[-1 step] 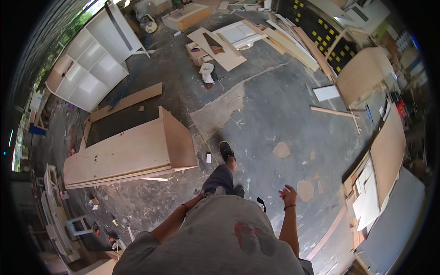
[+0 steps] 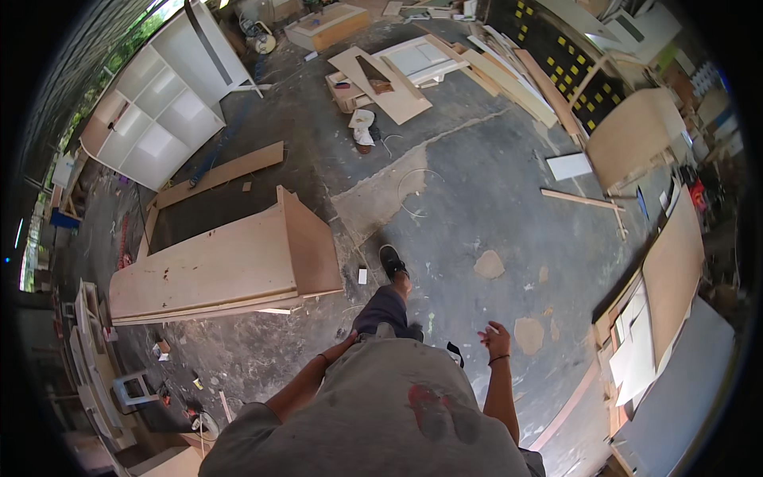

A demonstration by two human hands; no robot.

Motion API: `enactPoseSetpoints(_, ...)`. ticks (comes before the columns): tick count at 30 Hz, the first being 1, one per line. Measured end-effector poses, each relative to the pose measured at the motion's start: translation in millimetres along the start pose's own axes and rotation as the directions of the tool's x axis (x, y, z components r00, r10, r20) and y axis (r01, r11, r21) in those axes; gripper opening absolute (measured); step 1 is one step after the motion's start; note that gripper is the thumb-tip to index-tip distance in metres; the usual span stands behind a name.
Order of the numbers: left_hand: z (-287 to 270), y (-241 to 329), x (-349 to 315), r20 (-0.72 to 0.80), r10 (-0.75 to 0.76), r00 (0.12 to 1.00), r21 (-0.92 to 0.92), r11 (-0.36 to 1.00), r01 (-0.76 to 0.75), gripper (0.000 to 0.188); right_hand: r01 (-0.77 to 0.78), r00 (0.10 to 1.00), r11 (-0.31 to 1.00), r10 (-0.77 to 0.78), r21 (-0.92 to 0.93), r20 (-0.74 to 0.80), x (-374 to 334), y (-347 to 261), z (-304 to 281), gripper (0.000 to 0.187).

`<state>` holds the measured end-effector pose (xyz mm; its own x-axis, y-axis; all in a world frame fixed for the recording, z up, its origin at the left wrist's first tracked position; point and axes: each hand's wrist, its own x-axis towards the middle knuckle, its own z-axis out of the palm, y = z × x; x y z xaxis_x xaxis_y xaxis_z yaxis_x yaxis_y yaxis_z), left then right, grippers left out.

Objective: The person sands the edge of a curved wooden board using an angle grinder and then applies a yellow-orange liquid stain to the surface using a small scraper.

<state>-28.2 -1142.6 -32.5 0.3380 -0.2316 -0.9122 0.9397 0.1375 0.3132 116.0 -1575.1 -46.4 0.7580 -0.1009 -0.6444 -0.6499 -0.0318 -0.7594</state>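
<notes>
My left hand (image 2: pixel 342 347) rests at my left hip against the dark shorts (image 2: pixel 380 310), its fingers mostly hidden by the grey shirt (image 2: pixel 373 397). Out to the side of my body, above the floor, hangs my right hand (image 2: pixel 497 341). Its fingers are loosely bent and apart, and I make out nothing held in them. A dark band circles each wrist. Ahead and to the left lies a long wooden cabinet carcass (image 2: pixel 214 266), a short way from my left hand. One dark shoe (image 2: pixel 390 261) is stretched forward on the floor.
A white shelf unit (image 2: pixel 163 107) stands at the far left. Boards and panels (image 2: pixel 397 87) are piled ahead, beside a white bundle (image 2: pixel 362 123). Leaning sheets (image 2: pixel 674 262) line the right side. A thin wood strip (image 2: pixel 580 199) and a small white block (image 2: pixel 362 276) lie on the floor.
The view has shifted very slightly. My right hand sits a touch further left in the picture; my left hand stays at the hip.
</notes>
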Motion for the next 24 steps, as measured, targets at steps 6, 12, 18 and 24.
enactPoseSetpoints(6,-20.7,130.5,34.0,0.069,0.0,0.998,-0.209,0.978,0.015,0.091,-0.236,0.96,0.972,0.231,0.011,0.159,101.5,-69.8,107.7,0.037)
enactPoseSetpoints(12,-65.8,246.2,41.0,-0.107,0.105,0.989,-0.184,0.975,-0.124,0.081,-0.257,0.908,0.918,0.336,-0.304,0.249,235.5,-188.8,201.6,0.027)
enactPoseSetpoints(18,-75.3,270.8,84.5,-0.153,0.368,0.917,-0.536,0.749,-0.39,0.059,-0.199,0.873,0.853,0.378,-0.483,0.307,374.8,-281.0,323.5,0.031)
enactPoseSetpoints(24,-45.4,309.4,138.3,-0.67,-0.141,0.729,-0.342,0.93,-0.134,0.05,0.011,0.848,0.751,0.344,-0.661,0.404,585.2,-275.3,514.4,0.037)
